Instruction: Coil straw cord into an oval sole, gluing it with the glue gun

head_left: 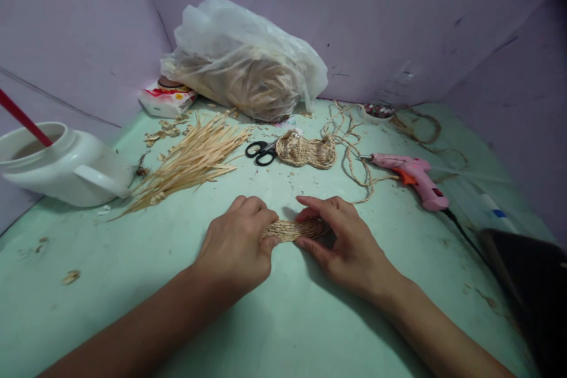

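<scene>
A small flat piece of coiled twine (290, 230) is held between my two hands at the front middle of the table. My left hand (241, 239) pinches its left end between thumb and fingers. My right hand (341, 239) grips the right end, thumb below and fingers above; the fingers partly hide that end. Just beyond lies a larger twine piece (305, 150) with rounded ends and tufts on it. Black-handled scissors (262, 152) rest against its left side, their blades partly hidden by it.
A pink glue gun (411, 177) lies right, its cord running to a dark object (522, 289). Loose twine (349, 130) trails behind. Dry straw strips (190, 159) and a white jug (66, 159) are left. A plastic bag (248, 65) sits at the back by a small box (166, 99).
</scene>
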Demonstrator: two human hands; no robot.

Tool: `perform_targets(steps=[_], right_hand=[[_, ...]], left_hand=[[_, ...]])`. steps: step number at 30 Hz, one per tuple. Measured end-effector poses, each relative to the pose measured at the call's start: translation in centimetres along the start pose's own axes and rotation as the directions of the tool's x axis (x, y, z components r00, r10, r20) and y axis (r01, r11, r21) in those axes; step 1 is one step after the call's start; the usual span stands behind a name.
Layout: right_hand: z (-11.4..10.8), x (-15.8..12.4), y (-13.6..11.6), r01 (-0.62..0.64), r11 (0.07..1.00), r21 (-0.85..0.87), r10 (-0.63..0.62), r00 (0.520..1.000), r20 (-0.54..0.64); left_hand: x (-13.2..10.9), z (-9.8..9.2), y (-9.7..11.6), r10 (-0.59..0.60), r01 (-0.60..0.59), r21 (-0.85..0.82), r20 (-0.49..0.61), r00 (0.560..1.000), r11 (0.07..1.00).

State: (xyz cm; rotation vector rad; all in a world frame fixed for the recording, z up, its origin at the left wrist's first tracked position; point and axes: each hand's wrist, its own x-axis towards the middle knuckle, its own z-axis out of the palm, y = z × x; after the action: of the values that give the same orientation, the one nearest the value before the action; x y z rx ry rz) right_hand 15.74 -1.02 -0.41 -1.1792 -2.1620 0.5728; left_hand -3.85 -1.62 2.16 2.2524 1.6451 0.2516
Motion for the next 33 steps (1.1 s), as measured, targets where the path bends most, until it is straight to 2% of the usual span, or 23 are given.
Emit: perform_targets(steps=[33], right_hand=[[0.42, 0.05, 0.11, -0.017, 1.000, 0.001, 0.017, 1.000, -0.026]], left_hand=[[-0.11, 0.27, -0.20, 0.017, -0.017, -0.024, -0.029, 0.999, 1.000]])
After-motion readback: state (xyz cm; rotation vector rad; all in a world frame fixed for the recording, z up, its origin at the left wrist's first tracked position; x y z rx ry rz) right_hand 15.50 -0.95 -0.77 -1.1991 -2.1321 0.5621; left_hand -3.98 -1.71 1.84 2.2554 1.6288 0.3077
